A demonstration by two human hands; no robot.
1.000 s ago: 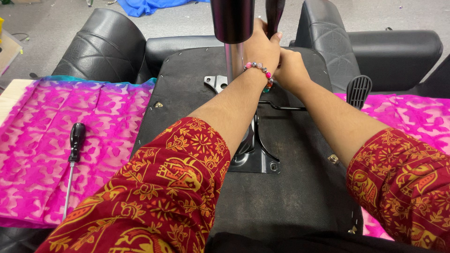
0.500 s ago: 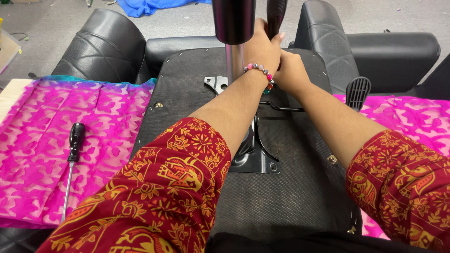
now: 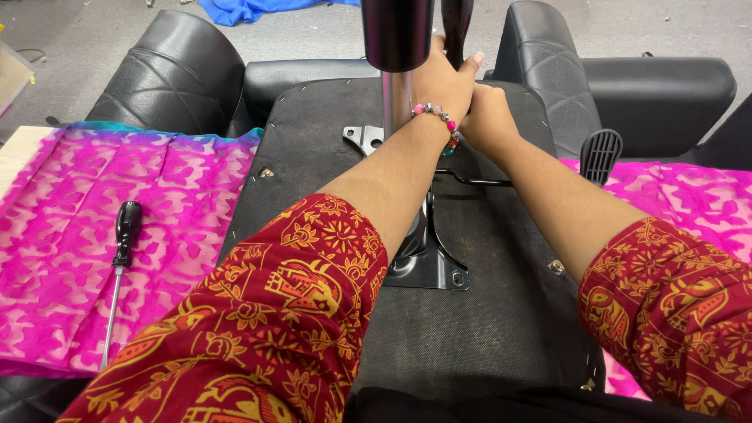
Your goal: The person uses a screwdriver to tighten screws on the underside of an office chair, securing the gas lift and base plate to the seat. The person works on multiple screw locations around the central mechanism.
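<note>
Work in hand: an office chair lies upside down, the underside of its seat facing up, with both hands up at the gas column.
Left hand: raised against a dark upright part just beside the column, fingers wrapped round it as far as can be seen; a bead bracelet sits on the wrist.
Right hand: closed in a fist, pressed against the left wrist; what it grips is hidden.
Column: upright at the middle of the seat, rising out of the top of the view; its shiny inner tube goes down into the metal plate.
Plate: lies flat on the seat underside, 1 bolt hole visible near its front corner; whether bolts are in cannot be told.
Lever: black paddle at the right edge of the seat, untouched.
Screwdriver: black handle, lying on the pink cloth to the left, well apart from both hands.
Progress: judged mid-way; column and plate are seated, and the hands' pull or push at the top is not finished.
</note>
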